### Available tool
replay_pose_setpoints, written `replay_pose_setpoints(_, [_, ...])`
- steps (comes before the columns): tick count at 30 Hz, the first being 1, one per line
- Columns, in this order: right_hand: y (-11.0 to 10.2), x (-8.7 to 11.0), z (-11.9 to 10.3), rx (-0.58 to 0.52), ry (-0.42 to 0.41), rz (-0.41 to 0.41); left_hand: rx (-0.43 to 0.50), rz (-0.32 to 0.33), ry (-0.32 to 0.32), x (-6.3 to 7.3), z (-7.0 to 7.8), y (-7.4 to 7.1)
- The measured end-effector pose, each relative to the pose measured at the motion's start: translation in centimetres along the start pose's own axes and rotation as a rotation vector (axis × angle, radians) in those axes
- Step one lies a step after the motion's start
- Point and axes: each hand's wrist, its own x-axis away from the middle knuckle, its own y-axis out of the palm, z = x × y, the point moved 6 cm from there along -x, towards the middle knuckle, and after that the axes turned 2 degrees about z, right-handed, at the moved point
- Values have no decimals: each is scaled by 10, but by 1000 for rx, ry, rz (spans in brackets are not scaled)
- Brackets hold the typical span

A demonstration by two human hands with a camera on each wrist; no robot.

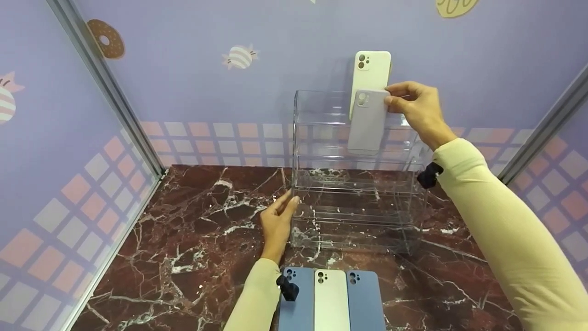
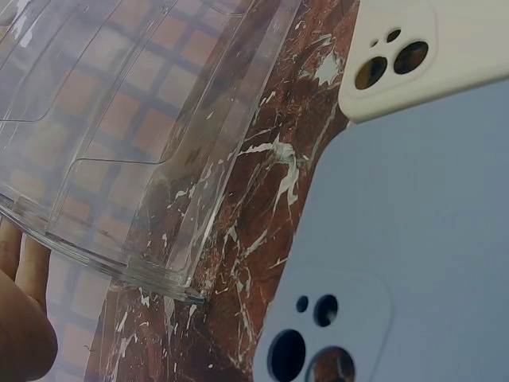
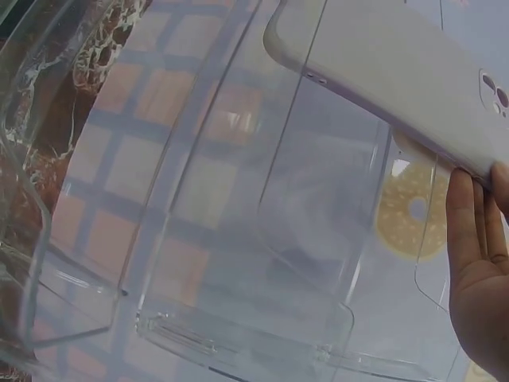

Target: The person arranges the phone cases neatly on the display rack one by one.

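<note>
My right hand (image 1: 420, 110) pinches a pale grey-lilac phone case (image 1: 367, 126) by its upper right edge, thumb in front. This case hangs upright over the upper tiers of a clear tiered display rack (image 1: 353, 187), its lower end near the second tier. Behind it a white phone case (image 1: 374, 73) stands in the top tier, its lower part covered by the lilac one. In the right wrist view, fingers (image 3: 465, 219) grip the lilac case's long edge. My left hand (image 1: 277, 225) holds the rack's left side edge, thumb toward the front.
In front of the rack, a blue phone case (image 1: 301, 308), a white phone case (image 1: 331, 299) and another blue phone case (image 1: 365, 299) lie side by side on the marbled red-brown table (image 1: 193, 257). A patterned lilac wall (image 1: 206, 87) stands close behind the rack.
</note>
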Motion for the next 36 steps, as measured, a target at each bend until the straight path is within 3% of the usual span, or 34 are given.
replay_pose_setpoints(8, [4,2,2,13,-3,-1,12,-14,-19,2,1,0])
replay_pose_setpoints(19, [6,3,0,68,-32,8,20,-13,1,1,1,0])
replay_pose_setpoints(29, [2,11,-1,205,-133,61,20,-14,3,1,2,0])
replay_pose_setpoints(36, [-5,28,-3,283,-200,97,28,-7,9,1,2,0])
